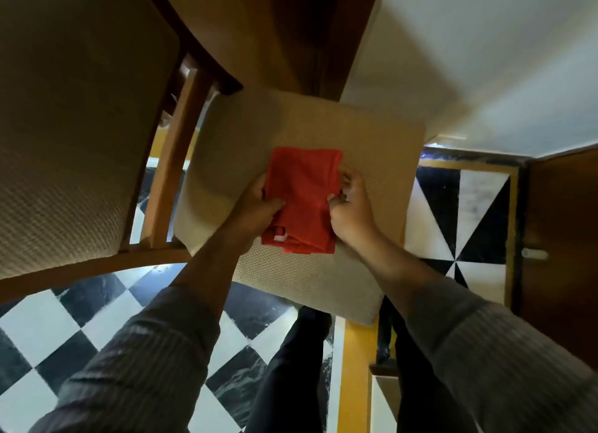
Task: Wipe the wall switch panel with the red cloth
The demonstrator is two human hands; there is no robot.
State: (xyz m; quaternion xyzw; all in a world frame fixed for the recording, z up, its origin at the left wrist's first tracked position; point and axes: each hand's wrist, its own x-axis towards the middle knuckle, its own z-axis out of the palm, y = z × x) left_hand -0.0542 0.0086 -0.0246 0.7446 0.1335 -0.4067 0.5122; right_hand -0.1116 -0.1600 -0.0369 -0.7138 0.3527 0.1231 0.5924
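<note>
A folded red cloth (304, 199) lies on the beige woven seat of a chair (310, 125) in the middle of the view. My left hand (259, 206) grips the cloth's left edge, thumb on top. My right hand (351, 202) pinches its right edge with the fingers curled. A small white tag shows at the cloth's near edge. No wall switch panel is in view.
A second chair's beige backrest (74, 115) with a wooden frame fills the left. A wooden table edge (291, 31) lies beyond the seat. A white wall (485, 60) stands at the right, a brown door (563, 238) below it. The floor (97, 319) is black-and-white checkered tile.
</note>
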